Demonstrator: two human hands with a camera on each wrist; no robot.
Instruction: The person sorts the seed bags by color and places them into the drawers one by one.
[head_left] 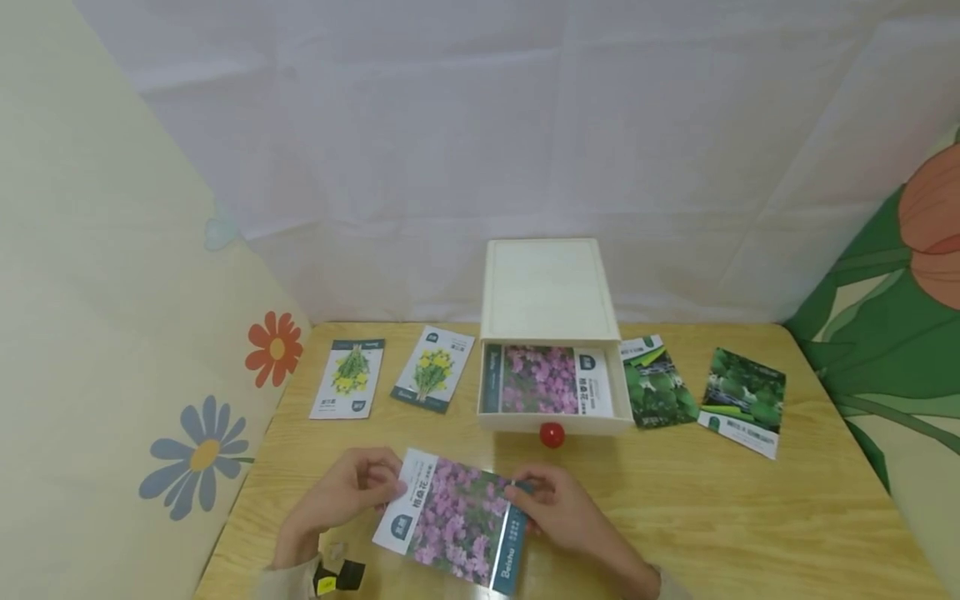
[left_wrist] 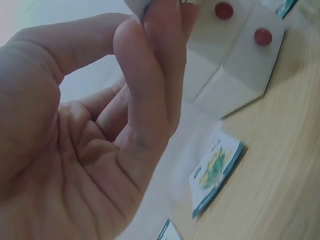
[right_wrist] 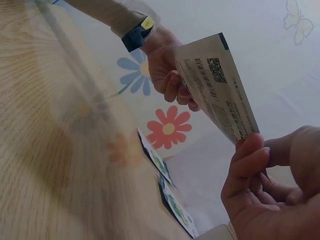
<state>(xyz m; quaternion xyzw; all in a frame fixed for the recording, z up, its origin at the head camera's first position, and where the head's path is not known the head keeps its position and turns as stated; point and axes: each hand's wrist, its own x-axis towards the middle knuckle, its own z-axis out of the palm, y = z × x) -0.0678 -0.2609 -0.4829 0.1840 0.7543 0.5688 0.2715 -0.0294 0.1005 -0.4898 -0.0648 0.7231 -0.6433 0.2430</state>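
Observation:
A seed packet (head_left: 459, 523) with pink-purple flowers is held between both hands above the table's front. My left hand (head_left: 347, 492) pinches its white end between thumb and fingers. The dark teal end is pinched by my right hand (head_left: 561, 510). In the right wrist view the printed back of the packet (right_wrist: 216, 87), with a QR code, faces the camera. Beyond the hands stands a white drawer box (head_left: 551, 287), its drawer (head_left: 517, 423) pulled out by a red knob side facing me. Inside the drawer lies another pink-flower packet (head_left: 543, 380).
Two yellow-flower packets, one upside down (head_left: 348, 379) and one tilted (head_left: 433, 369), lie left of the box. On its right are two green-leaf packets, a nearer one (head_left: 658, 387) and a farther one (head_left: 744, 400). A white cloth (head_left: 420, 167) hangs behind the wooden table (head_left: 720, 517).

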